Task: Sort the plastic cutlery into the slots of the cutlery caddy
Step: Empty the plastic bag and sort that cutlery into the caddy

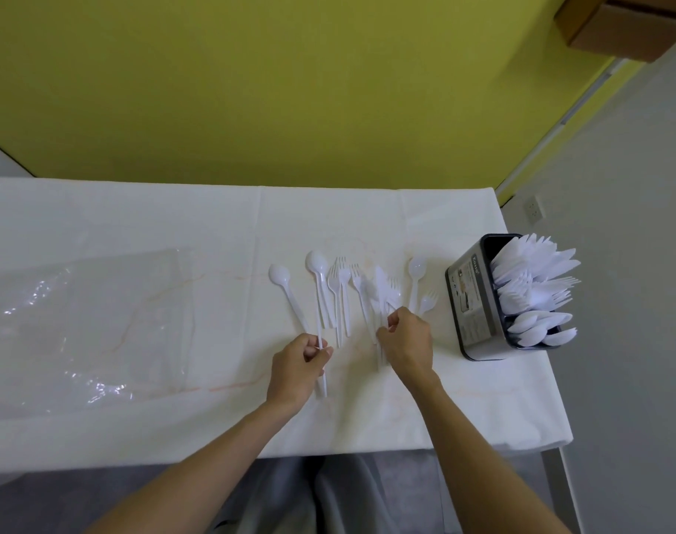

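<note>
Loose white plastic cutlery lies in a row on the white table [136, 210]: a spoon [286, 291] at the left, forks [340, 291] in the middle, a spoon [416, 275] and a small fork [428, 302] at the right. My left hand [296, 370] is shut on the handle of a white spoon [316, 264]. My right hand [407, 341] pinches the handles of a bunch of knives and forks [384, 291]. The dark cutlery caddy [471, 302] stands at the table's right edge, with knives, forks and spoons standing in separate slots.
A crumpled clear plastic bag [89, 325] lies on the table's left half. A yellow wall rises behind the table. A brown cardboard box [629, 25] sits at the top right. The table's front edge runs just above my lap.
</note>
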`<state>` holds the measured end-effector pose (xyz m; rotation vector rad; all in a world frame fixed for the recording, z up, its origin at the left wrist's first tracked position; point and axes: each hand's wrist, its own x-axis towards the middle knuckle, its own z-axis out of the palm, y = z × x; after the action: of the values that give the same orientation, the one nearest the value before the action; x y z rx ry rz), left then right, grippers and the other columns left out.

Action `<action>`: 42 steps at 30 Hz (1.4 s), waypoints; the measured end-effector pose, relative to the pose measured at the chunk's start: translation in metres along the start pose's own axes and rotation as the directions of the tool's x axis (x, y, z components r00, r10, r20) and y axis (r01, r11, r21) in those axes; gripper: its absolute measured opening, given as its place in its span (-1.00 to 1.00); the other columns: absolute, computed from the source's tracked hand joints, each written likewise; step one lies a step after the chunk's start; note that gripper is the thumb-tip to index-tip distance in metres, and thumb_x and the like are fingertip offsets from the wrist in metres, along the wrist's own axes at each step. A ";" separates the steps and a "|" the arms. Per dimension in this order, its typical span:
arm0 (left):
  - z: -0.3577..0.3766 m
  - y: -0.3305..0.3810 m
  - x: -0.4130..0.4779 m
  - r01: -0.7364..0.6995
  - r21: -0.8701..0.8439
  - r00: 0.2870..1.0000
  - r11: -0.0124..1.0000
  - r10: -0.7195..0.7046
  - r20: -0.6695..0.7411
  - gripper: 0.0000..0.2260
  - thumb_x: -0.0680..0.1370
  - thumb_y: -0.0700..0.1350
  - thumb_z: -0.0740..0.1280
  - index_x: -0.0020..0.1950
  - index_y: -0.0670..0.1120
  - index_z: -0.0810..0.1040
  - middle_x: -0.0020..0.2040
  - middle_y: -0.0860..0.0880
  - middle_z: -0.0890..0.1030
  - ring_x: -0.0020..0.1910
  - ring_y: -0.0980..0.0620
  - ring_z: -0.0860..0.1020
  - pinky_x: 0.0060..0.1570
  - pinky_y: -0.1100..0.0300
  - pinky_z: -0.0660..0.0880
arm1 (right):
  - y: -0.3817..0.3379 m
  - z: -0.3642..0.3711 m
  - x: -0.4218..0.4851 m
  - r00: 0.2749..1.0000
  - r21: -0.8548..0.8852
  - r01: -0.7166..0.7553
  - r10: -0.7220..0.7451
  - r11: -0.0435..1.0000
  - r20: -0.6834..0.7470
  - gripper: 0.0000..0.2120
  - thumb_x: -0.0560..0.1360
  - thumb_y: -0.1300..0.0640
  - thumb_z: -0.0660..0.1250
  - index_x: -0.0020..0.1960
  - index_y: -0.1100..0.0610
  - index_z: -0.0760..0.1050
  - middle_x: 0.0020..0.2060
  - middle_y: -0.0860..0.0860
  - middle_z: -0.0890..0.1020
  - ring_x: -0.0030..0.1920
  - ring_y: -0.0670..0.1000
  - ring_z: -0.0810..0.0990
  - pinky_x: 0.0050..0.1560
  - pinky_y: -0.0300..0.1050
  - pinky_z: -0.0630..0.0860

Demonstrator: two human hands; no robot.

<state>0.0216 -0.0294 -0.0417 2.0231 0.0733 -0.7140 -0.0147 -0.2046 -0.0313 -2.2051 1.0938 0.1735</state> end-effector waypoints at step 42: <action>0.026 0.047 0.006 0.101 0.247 0.989 0.964 -0.125 0.084 -0.81 0.42 -0.13 0.36 -0.35 -0.16 0.45 -0.44 -0.01 0.58 -0.54 0.19 0.50 -0.50 0.37 0.34 | 0.011 -0.007 0.009 0.998 -0.113 0.051 -0.045 0.992 0.053 -0.71 0.54 -0.01 0.36 0.07 0.21 0.49 -0.05 0.11 0.60 -0.02 0.13 0.60 -0.11 -0.08 0.48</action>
<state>0.0301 -0.0775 -0.0188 2.2256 0.0454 -0.9328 -0.0185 -0.2201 -0.0348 -2.3131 1.0248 0.2752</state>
